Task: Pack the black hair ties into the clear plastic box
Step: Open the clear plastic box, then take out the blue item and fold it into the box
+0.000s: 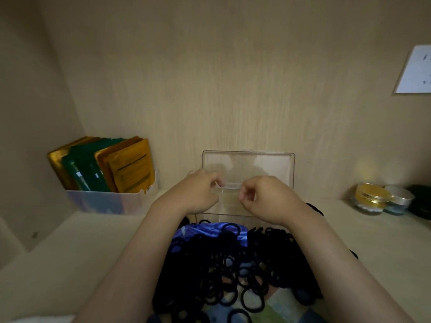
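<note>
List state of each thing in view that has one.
clear plastic box: open, no ties seen inside
lid: upright against back wall
black hair ties: loose pile before the box, unpacked
left hand: fingers curled over box, grip unclear
right hand: same
gold-lidded jar: closed
silver-lidded jar: closed
sachets: upright in bin

Setting: domestic, most likely a storage nook or cupboard shelf in a home. Evidence: light wood-grain back panel (233,89) and side panel (35,113) enclosing a pale shelf (70,252). Back left, a pastel bin (105,202) holds upright gold foil sachets (131,169) and green sachets (88,166). Far right, a gold-lidded jar (370,198) touches a silver-lidded jar (397,199), cosmetic type. White paper sheet (415,71) on the right wall. Centre: clear plastic box (247,166) and a heap of black hair ties (221,264). Personal-care items throughout.
</note>
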Action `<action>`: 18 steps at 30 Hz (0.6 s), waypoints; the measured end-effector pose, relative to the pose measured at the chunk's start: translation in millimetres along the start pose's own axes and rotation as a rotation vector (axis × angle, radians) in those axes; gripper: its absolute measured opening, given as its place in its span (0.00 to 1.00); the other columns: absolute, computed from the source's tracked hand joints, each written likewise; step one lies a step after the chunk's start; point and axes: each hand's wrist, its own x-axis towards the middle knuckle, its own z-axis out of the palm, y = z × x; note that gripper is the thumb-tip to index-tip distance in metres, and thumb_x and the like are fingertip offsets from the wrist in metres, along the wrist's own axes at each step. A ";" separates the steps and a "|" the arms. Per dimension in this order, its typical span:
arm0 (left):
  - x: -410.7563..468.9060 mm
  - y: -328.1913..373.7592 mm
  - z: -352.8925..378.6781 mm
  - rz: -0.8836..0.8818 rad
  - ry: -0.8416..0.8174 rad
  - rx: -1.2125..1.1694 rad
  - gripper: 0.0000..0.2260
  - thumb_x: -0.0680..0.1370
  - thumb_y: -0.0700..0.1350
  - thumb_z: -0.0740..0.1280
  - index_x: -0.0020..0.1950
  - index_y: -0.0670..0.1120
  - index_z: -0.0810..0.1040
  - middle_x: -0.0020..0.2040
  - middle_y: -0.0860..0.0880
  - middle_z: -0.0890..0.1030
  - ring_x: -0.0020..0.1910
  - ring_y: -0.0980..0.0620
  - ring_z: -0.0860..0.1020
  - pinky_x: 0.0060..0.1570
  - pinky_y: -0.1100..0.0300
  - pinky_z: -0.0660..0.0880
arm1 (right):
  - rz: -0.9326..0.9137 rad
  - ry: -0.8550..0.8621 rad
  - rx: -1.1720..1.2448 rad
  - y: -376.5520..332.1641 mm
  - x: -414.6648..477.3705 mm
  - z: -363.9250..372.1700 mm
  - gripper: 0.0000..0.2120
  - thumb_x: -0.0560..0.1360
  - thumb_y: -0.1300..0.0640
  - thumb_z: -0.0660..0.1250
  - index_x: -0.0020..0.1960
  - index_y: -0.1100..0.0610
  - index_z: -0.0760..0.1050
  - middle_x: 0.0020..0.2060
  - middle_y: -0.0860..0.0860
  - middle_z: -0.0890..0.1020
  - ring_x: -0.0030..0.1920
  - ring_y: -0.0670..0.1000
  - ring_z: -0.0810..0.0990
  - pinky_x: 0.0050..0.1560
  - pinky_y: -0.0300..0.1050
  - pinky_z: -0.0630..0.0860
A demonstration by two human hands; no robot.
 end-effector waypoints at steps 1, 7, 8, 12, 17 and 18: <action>-3.4 1.1 -2.2 0.008 -0.002 -0.054 0.12 0.77 0.42 0.66 0.57 0.55 0.78 0.50 0.53 0.78 0.52 0.52 0.77 0.50 0.62 0.72 | 0.017 -0.076 -0.016 -9.5 -2.2 -1.7 0.03 0.72 0.52 0.68 0.41 0.47 0.81 0.39 0.44 0.82 0.43 0.47 0.81 0.48 0.47 0.80; -19.2 -0.6 6.6 0.014 -0.137 -0.069 0.09 0.75 0.42 0.68 0.42 0.56 0.82 0.42 0.52 0.85 0.39 0.50 0.82 0.41 0.57 0.79 | 0.164 -0.349 -0.357 -38.8 -16.8 -4.2 0.13 0.72 0.50 0.68 0.31 0.56 0.76 0.26 0.47 0.84 0.21 0.41 0.73 0.35 0.39 0.74; -18.0 -0.8 5.1 0.016 -0.145 -0.082 0.08 0.75 0.43 0.70 0.43 0.57 0.83 0.42 0.52 0.85 0.40 0.50 0.83 0.43 0.56 0.80 | 0.174 -0.357 -0.375 -41.9 -18.9 -3.1 0.13 0.72 0.50 0.69 0.32 0.55 0.75 0.25 0.47 0.83 0.22 0.42 0.73 0.36 0.39 0.74; -13.8 -1.2 -5.3 0.060 -0.171 -0.123 0.06 0.74 0.45 0.73 0.48 0.56 0.84 0.42 0.54 0.86 0.40 0.54 0.83 0.48 0.56 0.80 | 0.130 -0.323 -0.401 -46.8 -18.2 3.3 0.08 0.69 0.51 0.72 0.36 0.55 0.79 0.30 0.49 0.82 0.33 0.49 0.80 0.39 0.41 0.76; -13.4 -2.2 -6.6 0.112 -0.154 -0.268 0.09 0.77 0.45 0.70 0.55 0.54 0.84 0.49 0.55 0.85 0.50 0.58 0.82 0.56 0.60 0.78 | 0.063 -0.234 -0.036 -36.3 -15.0 -18.4 0.05 0.69 0.49 0.74 0.41 0.49 0.79 0.35 0.43 0.81 0.37 0.44 0.78 0.35 0.37 0.71; -12.4 -1.3 -5.9 0.117 -0.154 -0.311 0.10 0.77 0.45 0.68 0.57 0.55 0.84 0.51 0.56 0.85 0.51 0.58 0.82 0.59 0.57 0.78 | 0.058 -0.195 0.079 -33.8 -13.7 -22.4 0.05 0.69 0.52 0.75 0.40 0.50 0.80 0.33 0.43 0.81 0.35 0.43 0.78 0.35 0.35 0.72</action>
